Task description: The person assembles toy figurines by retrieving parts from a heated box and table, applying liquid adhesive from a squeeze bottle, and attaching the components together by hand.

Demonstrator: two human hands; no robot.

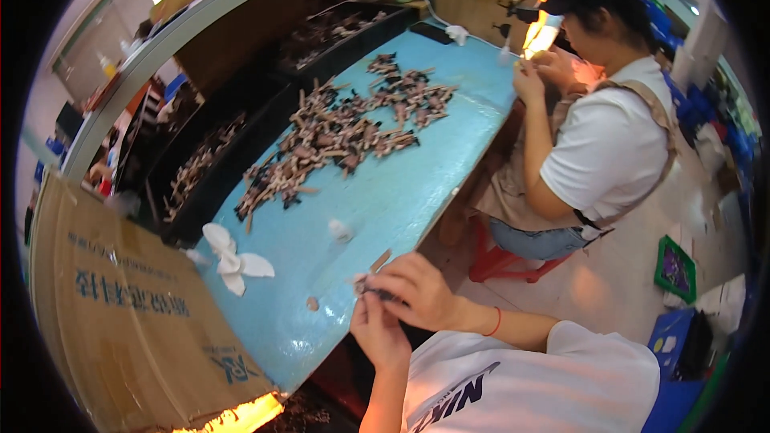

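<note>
My left hand (379,337) and my right hand (419,293) meet above the near edge of the blue table, both closed. Pinched between their fingertips is a small beige and dark piece (361,284), mostly covered by the fingers, so its exact kind is unclear. A flat brown strip (381,261) shows just beyond the right fingers; whether it joins the held piece I cannot tell. On the blue table (293,337) lies a small brown bit (313,303). Farther off spreads a heap of small beige and dark pieces (337,132).
A small white bottle (341,230) and white petal-shaped sheets (233,261) are on the table. Black bins (233,168) line its far left side. A cardboard box (120,313) stands at left. A seated co-worker (609,128) handles something small at right, beside a bright lamp.
</note>
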